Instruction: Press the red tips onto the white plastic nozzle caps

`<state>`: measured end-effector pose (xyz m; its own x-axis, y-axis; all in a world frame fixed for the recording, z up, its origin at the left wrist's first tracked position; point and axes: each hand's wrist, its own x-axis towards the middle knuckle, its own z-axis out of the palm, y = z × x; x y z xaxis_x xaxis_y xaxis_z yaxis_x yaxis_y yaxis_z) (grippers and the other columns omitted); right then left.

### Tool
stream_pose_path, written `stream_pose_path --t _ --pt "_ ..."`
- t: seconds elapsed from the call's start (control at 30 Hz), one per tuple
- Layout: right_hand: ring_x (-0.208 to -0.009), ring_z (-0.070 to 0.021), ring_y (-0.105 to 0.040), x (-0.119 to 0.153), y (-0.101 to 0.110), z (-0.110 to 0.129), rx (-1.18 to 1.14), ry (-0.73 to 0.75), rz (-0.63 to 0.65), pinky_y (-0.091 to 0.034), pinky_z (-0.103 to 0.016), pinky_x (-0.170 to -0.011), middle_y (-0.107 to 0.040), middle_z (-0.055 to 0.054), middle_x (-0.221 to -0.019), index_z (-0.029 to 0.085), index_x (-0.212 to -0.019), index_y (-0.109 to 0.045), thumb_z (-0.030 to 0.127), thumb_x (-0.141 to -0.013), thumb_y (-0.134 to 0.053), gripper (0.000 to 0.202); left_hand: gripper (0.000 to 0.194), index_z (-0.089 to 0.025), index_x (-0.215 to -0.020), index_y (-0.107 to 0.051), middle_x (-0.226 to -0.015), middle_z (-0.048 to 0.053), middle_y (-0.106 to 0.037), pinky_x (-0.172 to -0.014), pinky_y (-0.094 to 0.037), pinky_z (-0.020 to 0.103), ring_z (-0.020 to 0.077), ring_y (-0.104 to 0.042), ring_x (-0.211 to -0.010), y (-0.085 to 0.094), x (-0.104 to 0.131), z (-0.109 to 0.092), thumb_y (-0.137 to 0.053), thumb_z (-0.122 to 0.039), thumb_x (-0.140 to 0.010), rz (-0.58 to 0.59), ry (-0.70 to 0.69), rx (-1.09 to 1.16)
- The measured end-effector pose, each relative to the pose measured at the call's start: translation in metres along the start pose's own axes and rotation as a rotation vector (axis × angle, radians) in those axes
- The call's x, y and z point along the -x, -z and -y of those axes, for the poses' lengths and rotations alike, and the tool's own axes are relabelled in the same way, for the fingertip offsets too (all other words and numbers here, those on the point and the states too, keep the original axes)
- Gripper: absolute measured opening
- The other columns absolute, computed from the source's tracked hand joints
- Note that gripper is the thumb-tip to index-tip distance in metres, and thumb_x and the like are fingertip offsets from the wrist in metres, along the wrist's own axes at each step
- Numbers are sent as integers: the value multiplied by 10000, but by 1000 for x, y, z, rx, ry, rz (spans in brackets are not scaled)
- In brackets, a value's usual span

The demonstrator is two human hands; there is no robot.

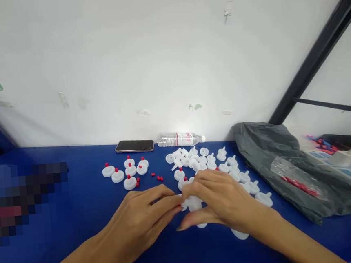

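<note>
A left hand (152,217), fingers bunched, meets a right hand (227,196) arched around a white spouted cap (195,203) over a blue table (84,184); whether either is clamped on it cannot be told. Just beyond, red-tipped white caps (117,176) stand near loose red plugs (158,178), with untipped spouted caps (222,154) rightward beside a dark grey plastic bag (262,144). Farthest, a black-screened phone (134,146) and a clear plastic bottle (170,139) lie before a white wall (125,50)
</note>
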<state>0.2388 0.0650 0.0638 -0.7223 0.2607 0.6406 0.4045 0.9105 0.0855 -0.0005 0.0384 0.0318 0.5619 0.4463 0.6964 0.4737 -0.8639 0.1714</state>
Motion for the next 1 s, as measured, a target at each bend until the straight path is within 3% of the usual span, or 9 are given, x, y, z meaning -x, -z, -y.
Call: stream_pose_path --t 0.17,0.27,0.4,0.5,0.63,0.7,0.8,0.87,1.0 --pt "-741 -141 -719 2 -1 0 -193 -130 10 -536 -257 -659 -769 -11 -910 210 -1133 -638 607 -1050 -592 408 192 -255 -1189 -669 -982 -13 -782 -665 -555 185 95 -740 -763 1 -1 -2 -652 -152 -1028 -76 136 66" --pt "-1025 -186 -769 4 -1 -2 -247 -176 -7 -622 -296 -843 -787 -65 -1189 224 -1308 -603 402 -1085 -652 290 188 -263 -1172 -712 -1005 -20 -794 -723 -572 166 86 -761 -807 4 -2 3 -669 -156 -1024 -134 175 54" --pt "-1119 -195 -757 6 -2 -4 -206 -95 -58 -616 -341 -992 -803 -58 -1213 213 -1313 -631 245 -1052 -714 276 179 -292 -1145 -785 -988 -32 -824 -786 -602 189 108 -771 -835 6 -2 6 -726 -205 -1001 -157 218 215" --pt "-1145 -202 -743 5 0 -6 -140 -35 -81 -612 -360 -981 -820 -47 -1191 222 -1264 -673 235 -1061 -701 205 65 -313 -998 -837 -831 -56 -814 -641 -570 195 106 -714 -673 8 -6 2 -808 -321 -941 -95 405 390" --pt "-1114 -201 -749 2 6 -7 -76 35 -150 -593 -369 -921 -842 -43 -1130 221 -1209 -701 260 -1070 -695 144 235 -289 -948 -811 -656 -71 -705 -492 -480 179 97 -608 -554 13 -16 -4 -931 -392 -773 -32 709 595" --pt "-1106 -196 -748 1 7 -6 -65 54 -162 -580 -365 -915 -851 -35 -1095 213 -1197 -711 263 -1068 -701 140 357 -285 -1014 -775 -721 -69 -713 -490 -458 168 87 -589 -573 16 -20 -7 -959 -356 -716 0 799 705" --pt "-1118 -186 -735 -1 6 -2 -56 75 -180 -553 -357 -927 -858 -16 -1077 200 -1193 -728 256 -1062 -713 144 687 -323 -1267 -721 -1066 -31 -790 -529 -456 186 53 -543 -592 20 -23 -9 -997 -340 -638 65 950 855" --pt "-1127 -179 -721 -2 4 1 -57 86 -182 -535 -353 -934 -857 2 -1098 196 -1178 -740 242 -1058 -718 130 751 -319 -1330 -718 -1126 -14 -789 -558 -451 195 64 -563 -642 21 -24 -10 -999 -335 -633 124 984 949" --pt "-1139 -169 -707 -2 1 5 -61 113 -151 -525 -349 -910 -844 5 -1171 204 -1125 -755 195 -1090 -654 106 489 -265 -1207 -815 -906 -19 -789 -619 -492 198 129 -666 -767 19 -24 -11 -939 -276 -734 219 884 1136"
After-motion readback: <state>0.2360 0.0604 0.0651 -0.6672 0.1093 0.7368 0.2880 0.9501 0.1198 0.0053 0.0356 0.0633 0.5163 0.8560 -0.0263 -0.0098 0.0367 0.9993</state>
